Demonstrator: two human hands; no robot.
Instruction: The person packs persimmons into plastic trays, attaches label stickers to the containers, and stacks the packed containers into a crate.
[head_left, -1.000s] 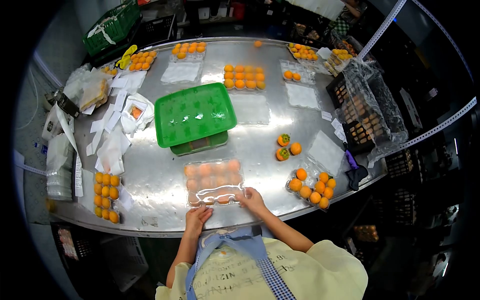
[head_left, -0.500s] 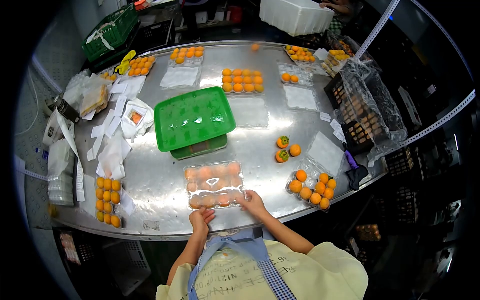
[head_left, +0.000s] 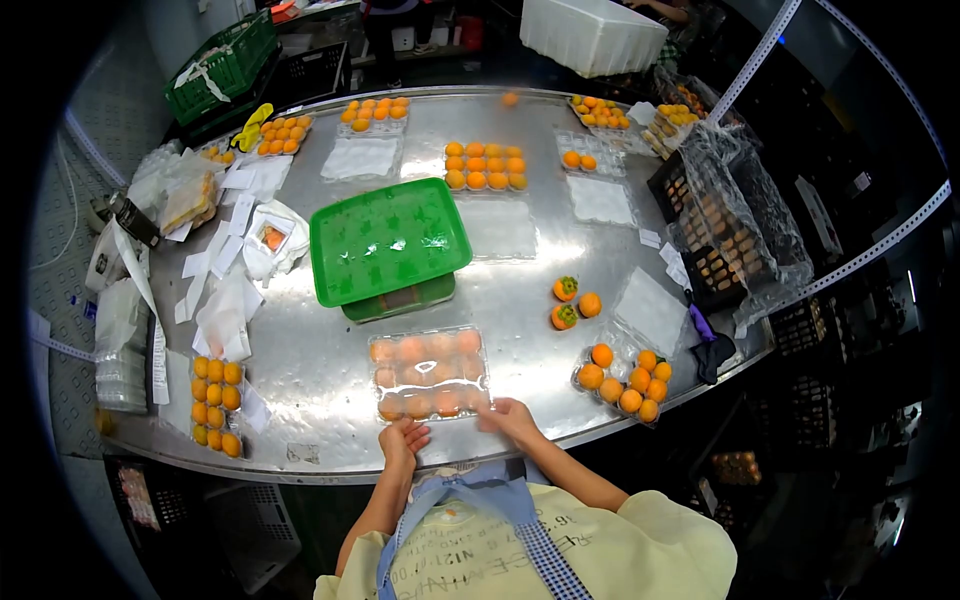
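At the lower middle of the frame, a clear pack (head_left: pixel 427 372) of orange fruit is set flat on the metal counter (head_left: pixel 530 345), its glossy lid lying over the rows. Near the counter's front edge, it is placed square to the body, probably so that both front corners can be reached without stretching.

Beside the pack's front edge, the left hand (head_left: pixel 403 438) is seen half turned up, its fingers loosely curled and nothing gripped; whether the pack is touched by the fingertips cannot be told. At the front right corner, the right hand (head_left: pixel 513 422) is blurred at the fingers, so whether the rim is pinched or only brushed cannot be told. With the hands set low at the front, the top is left uncovered, and pressure on the fruit is likely avoided.

Just beyond the pack, a green tray (head_left: pixel 390 245) is rested at a slant on a green tub (head_left: pixel 410 303), close by but apart from the pack. Right of centre, three loose fruit (head_left: pixel 590 305) are grouped, two with their leafy tops showing. At the lower right, an open pack (head_left: pixel 630 382) is partly filled, its lid (head_left: pixel 650 308) laid back, presumably so that the cups are kept within reach. At the lower left, another filled pack (head_left: pixel 215 405) is lined lengthwise, seemingly to keep the middle free for handling.
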